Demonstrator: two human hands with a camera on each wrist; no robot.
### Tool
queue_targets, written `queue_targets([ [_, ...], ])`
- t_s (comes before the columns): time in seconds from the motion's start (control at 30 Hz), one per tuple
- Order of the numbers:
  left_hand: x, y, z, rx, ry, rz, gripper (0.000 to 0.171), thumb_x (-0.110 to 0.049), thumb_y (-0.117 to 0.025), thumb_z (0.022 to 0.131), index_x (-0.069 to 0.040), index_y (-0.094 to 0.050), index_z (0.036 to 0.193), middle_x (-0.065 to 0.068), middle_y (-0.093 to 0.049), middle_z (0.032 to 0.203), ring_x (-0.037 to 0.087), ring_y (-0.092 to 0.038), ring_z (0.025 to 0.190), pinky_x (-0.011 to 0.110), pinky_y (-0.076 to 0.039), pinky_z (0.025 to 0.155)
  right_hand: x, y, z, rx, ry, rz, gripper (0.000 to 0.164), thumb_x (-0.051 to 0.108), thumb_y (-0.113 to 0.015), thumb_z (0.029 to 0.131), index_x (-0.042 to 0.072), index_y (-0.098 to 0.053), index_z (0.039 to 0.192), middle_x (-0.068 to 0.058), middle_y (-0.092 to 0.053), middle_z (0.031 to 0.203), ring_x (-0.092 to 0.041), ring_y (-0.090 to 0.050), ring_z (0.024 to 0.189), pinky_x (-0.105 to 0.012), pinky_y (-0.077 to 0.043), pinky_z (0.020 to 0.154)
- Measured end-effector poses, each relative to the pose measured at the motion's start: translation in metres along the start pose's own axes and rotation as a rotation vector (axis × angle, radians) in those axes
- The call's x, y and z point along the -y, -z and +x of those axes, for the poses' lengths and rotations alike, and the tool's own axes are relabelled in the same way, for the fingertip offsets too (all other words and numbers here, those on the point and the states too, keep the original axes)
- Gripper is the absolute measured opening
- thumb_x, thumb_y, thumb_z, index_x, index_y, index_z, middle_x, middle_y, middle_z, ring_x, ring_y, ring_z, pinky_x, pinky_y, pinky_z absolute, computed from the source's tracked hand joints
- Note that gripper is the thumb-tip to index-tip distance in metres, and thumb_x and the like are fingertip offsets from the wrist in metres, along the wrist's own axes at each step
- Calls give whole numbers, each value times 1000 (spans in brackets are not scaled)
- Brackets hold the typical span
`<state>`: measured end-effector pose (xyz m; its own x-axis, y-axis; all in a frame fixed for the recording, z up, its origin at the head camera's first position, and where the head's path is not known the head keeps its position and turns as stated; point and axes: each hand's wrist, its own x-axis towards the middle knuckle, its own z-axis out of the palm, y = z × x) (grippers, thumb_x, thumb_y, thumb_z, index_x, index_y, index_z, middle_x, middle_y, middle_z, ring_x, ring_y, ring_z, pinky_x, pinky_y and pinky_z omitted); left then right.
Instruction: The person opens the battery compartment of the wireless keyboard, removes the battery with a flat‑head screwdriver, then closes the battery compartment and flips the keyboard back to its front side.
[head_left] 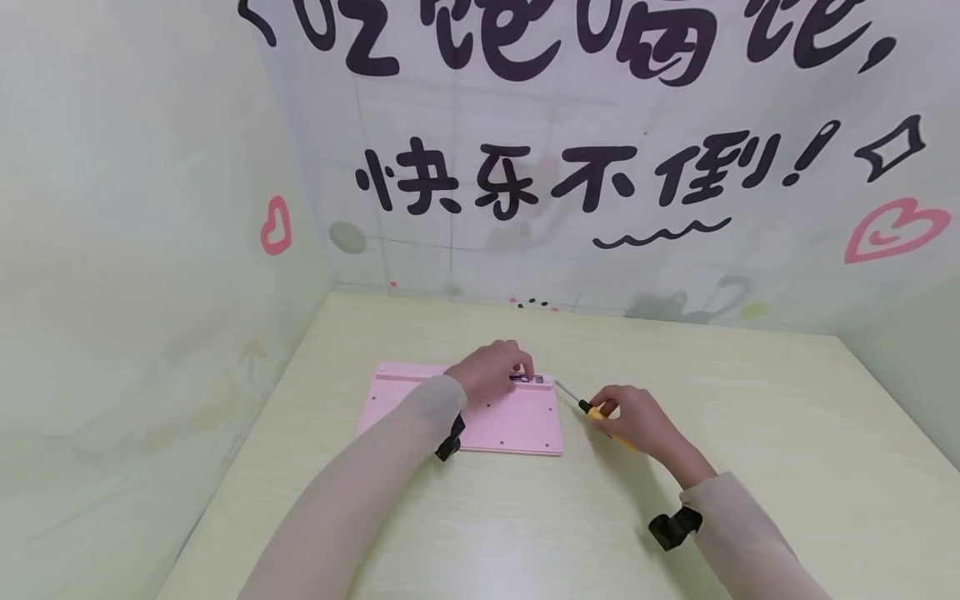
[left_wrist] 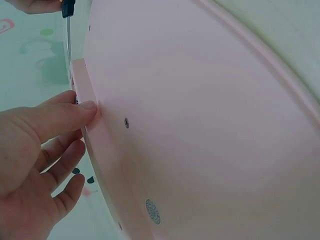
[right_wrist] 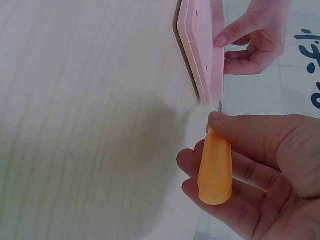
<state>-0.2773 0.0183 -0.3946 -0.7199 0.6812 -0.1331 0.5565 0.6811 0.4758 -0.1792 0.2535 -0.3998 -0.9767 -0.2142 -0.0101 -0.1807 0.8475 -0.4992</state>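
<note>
Closest to us is the pale left sleeve (head_left: 352, 500), reaching up across the table (head_left: 525, 533) and over part of the pink board (head_left: 517, 425). The other pale sleeve (head_left: 750, 525) comes in on the right.

What matters most, we think, is how the screwdriver (head_left: 596, 413) lines up with the raised strip (head_left: 408, 377) on the board's far edge. The strip runs side to side. The screwdriver lies on a slant: its handle is near the person and its tip points away and to the left. That tip is just beside the strip's right end, but we cannot tell if they touch.

The right grip (head_left: 636, 419) is curled closed around the handle, thumb on one side and fingers on the other. The left grip (head_left: 491, 367) is nearer the strip. Its thumb and first finger pinch the strip close to its right end, and the other fingers bend behind it.

The screwdriver has a fat yellow handle, a black neck and a thin metal rod. The board is flat and smooth on the table, with little dark dots (head_left: 488, 406), a tiny square label (head_left: 539, 379) by the left fingers, and a round grey sticker (left_wrist: 153, 211).
</note>
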Motion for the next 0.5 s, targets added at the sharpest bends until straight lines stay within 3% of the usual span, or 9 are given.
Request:
queue_targets([
  [0.23, -1, 3, 0, 40, -13, 39, 34, 1, -59, 85, -27, -63, 105, -4, -51, 104, 13, -47, 94, 28, -40, 84, -4, -1, -5, -34, -66, 7, 20, 5, -70, 77, 1, -66, 96, -3, -62, 76, -13, -52, 63, -30, -43, 56],
  [0.5, 2, 2, 7, 58, -111, 169, 32, 2, -56, 84, -25, -58, 100, -4, -48, 93, 13, -46, 84, 24, -40, 75, -7, -2, -12, -100, -137, 11, 23, 6, -72, 75, -3, -64, 95, -7, -63, 75, -18, -56, 64, -31, -46, 57],
])
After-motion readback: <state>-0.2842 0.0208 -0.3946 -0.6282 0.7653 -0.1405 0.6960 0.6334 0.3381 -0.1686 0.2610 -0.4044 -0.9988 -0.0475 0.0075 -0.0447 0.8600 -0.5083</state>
